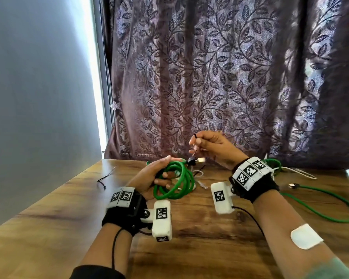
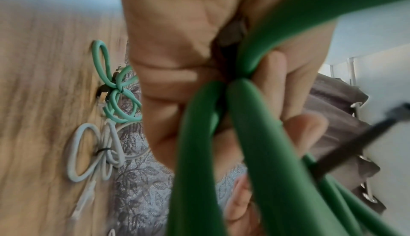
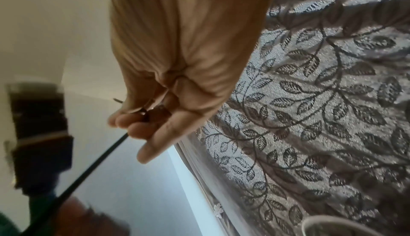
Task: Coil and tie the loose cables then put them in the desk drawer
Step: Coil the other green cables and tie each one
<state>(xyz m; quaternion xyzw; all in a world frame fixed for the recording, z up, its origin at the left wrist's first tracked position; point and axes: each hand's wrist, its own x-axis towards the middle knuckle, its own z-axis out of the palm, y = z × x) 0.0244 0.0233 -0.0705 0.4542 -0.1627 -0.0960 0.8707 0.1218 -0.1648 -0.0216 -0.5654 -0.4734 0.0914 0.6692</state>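
My left hand [image 1: 165, 176] [image 2: 295, 129] grips a coiled green cable [image 1: 177, 184] [image 2: 261, 134] just above the wooden desk [image 1: 189, 250], its plug [image 1: 197, 160] sticking out behind. My right hand [image 1: 197, 144] [image 3: 142, 122] is raised above the coil and pinches a thin black tie [image 1: 195, 135] [image 3: 88, 166] [image 2: 355, 145] that runs down toward the coil. A tied green bundle [image 2: 117, 88] and a tied white bundle [image 2: 97, 150] lie on the desk. No drawer is in view.
A loose green cable [image 1: 330, 208] loops across the desk on the right, with a white cable [image 1: 300, 173] behind it. A spare black tie [image 1: 105, 178] lies at the left. A leaf-patterned curtain [image 1: 210, 77] hangs at the desk's far edge.
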